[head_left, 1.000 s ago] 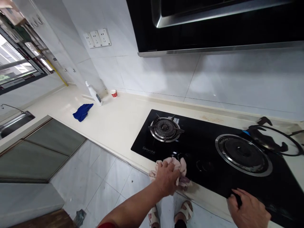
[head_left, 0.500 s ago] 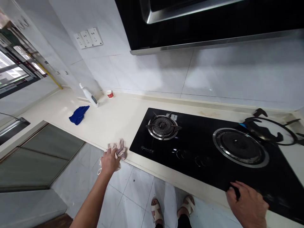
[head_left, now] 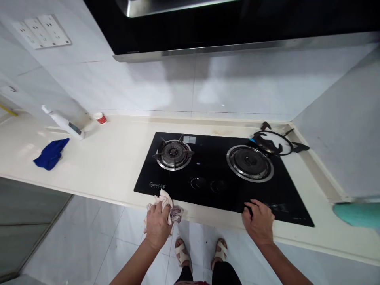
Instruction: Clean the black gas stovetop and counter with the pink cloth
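Observation:
My left hand (head_left: 159, 224) is closed on a crumpled pale cloth (head_left: 164, 198) with a purplish patch, at the counter's front edge just below the cooktop's left part. My right hand (head_left: 259, 221) rests at the front edge of the black glass cooktop (head_left: 190, 198). Its fingers are bent, with a gap between thumb and index finger and nothing visible held. The left burner (head_left: 174, 154) has its pan support in place. On the right burner (head_left: 249, 163) there is none; a black pan support (head_left: 268, 146) leans at the cooktop's back right corner.
A blue cloth (head_left: 52, 153), a white spray bottle (head_left: 63, 122) and a red paper cup (head_left: 100, 117) are on the cream counter (head_left: 109, 158) at left. A range hood (head_left: 237, 43) overhangs the cooktop. At far right lies a green item (head_left: 358, 215), partly out of frame.
My left hand has moved the pale cloth right, along the counter edge to below the cooktop's front. My right hand stays at the cooktop edge. The view has turned right.

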`<state>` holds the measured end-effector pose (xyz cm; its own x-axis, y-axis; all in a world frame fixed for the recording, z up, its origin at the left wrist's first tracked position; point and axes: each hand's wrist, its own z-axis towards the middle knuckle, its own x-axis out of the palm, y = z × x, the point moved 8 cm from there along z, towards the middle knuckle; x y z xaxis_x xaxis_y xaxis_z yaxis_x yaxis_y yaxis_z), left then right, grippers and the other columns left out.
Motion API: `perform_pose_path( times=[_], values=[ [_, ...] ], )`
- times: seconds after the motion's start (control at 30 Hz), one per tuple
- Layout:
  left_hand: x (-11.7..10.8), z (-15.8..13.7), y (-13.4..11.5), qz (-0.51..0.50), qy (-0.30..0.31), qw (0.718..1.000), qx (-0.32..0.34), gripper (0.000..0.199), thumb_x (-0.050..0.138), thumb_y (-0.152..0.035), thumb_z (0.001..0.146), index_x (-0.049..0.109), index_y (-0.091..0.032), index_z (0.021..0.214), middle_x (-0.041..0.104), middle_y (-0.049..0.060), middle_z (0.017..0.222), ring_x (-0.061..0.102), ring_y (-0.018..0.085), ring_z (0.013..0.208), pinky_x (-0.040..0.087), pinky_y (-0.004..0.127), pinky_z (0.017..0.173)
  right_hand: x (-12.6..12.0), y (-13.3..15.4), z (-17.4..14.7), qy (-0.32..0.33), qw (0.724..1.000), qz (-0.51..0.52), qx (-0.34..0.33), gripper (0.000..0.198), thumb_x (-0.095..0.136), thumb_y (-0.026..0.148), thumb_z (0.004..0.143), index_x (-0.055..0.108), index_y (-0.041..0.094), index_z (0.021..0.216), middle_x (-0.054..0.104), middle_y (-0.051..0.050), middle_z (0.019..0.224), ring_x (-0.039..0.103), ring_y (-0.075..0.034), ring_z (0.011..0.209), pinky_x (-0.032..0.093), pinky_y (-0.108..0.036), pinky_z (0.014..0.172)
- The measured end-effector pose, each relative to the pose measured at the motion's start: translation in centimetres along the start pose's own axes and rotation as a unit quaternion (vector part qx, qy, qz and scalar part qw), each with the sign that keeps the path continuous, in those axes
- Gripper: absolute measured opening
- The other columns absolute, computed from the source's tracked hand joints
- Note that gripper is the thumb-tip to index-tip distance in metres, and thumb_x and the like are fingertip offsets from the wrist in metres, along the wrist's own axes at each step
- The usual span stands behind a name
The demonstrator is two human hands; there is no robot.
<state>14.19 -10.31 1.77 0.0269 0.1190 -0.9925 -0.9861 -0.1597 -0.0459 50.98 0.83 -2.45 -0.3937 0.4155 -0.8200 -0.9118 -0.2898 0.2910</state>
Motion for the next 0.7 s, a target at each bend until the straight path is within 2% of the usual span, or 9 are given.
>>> perform_pose_path(
  times=[0.07, 0.17, 0.3, 0.4, 0.53, 0.63, 0.7],
  values=[
    [0.3, 0.1, -2.2, -0.013, -0.005, 1.000, 0.020, 0.039, 0.071, -0.036, 0.078, 0.064, -0.025, 0.115, 0.058, 0.012, 0.126, 0.052, 0.033, 0.108, 0.041, 0.051, 0.099, -0.3, -0.1, 0.0, -0.007, 1.000, 0.017, 0.006, 0.022, 0.046, 0.030, 0.093, 0.064, 0.018, 0.098, 0.057, -0.013, 0.120, 0.049, -0.030, 0.113, 0.035, -0.047, 0.092],
    [1.1, 0.4, -6.4, -0.040, 0.015, 0.997, 0.063, 0.040, 0.072, -0.040, 0.076, 0.064, -0.027, 0.114, 0.056, 0.012, 0.129, 0.052, 0.034, 0.109, 0.044, 0.051, 0.095, -0.5, -0.2, 0.3, -0.016, 0.998, 0.065, 0.013, 0.020, 0.046, 0.029, 0.094, 0.063, 0.019, 0.099, 0.055, -0.012, 0.121, 0.048, -0.030, 0.114, 0.036, -0.048, 0.093],
    [2.4, 0.8, -14.3, -0.066, 0.053, 0.986, 0.141, 0.040, 0.071, -0.039, 0.075, 0.063, -0.027, 0.112, 0.055, 0.014, 0.129, 0.049, 0.037, 0.112, 0.045, 0.053, 0.090, -1.9, -0.4, 0.4, -0.065, 0.984, 0.160, 0.036, 0.019, 0.044, 0.027, 0.095, 0.062, 0.021, 0.098, 0.055, -0.011, 0.117, 0.049, -0.027, 0.111, 0.037, -0.048, 0.094],
    [3.0, 1.2, -20.5, -0.085, 0.069, 0.975, 0.194, 0.042, 0.070, -0.038, 0.074, 0.062, -0.027, 0.114, 0.055, 0.014, 0.128, 0.047, 0.039, 0.116, 0.043, 0.055, 0.092, -4.2, -1.4, -1.5, -0.104, 0.965, 0.230, 0.074, 0.018, 0.044, 0.025, 0.096, 0.061, 0.021, 0.101, 0.056, -0.011, 0.113, 0.052, -0.026, 0.110, 0.041, -0.048, 0.094],
    [3.4, 1.9, -28.4, -0.104, 0.103, 0.954, 0.261, 0.045, 0.073, -0.036, 0.071, 0.062, -0.028, 0.114, 0.055, 0.011, 0.126, 0.047, 0.037, 0.114, 0.041, 0.056, 0.094, -6.9, -4.8, -7.8, -0.052, 0.957, 0.274, 0.084, 0.017, 0.046, 0.025, 0.097, 0.062, 0.023, 0.102, 0.064, -0.009, 0.103, 0.060, -0.025, 0.102, 0.050, -0.045, 0.087],
    [3.5, 2.3, -34.2, -0.105, 0.121, 0.935, 0.318, 0.038, 0.070, -0.031, 0.075, 0.062, -0.027, 0.112, 0.057, 0.010, 0.123, 0.047, 0.034, 0.112, 0.038, 0.056, 0.097, -9.2, -10.7, -14.6, -0.047, 0.961, 0.226, 0.152, 0.021, 0.049, 0.037, 0.096, 0.066, 0.025, 0.095, 0.069, -0.007, 0.094, 0.067, -0.024, 0.088, 0.056, -0.040, 0.076],
    [3.6, 2.5, -38.0, -0.105, 0.130, 0.922, 0.350, 0.032, 0.065, -0.032, 0.079, 0.063, -0.026, 0.110, 0.057, 0.011, 0.122, 0.047, 0.034, 0.112, 0.039, 0.055, 0.095, -10.6, -14.7, -18.8, -0.040, 0.957, 0.193, 0.213, 0.030, 0.050, 0.050, 0.093, 0.067, 0.025, 0.087, 0.072, -0.006, 0.086, 0.069, -0.024, 0.079, 0.057, -0.037, 0.069]
  ],
)
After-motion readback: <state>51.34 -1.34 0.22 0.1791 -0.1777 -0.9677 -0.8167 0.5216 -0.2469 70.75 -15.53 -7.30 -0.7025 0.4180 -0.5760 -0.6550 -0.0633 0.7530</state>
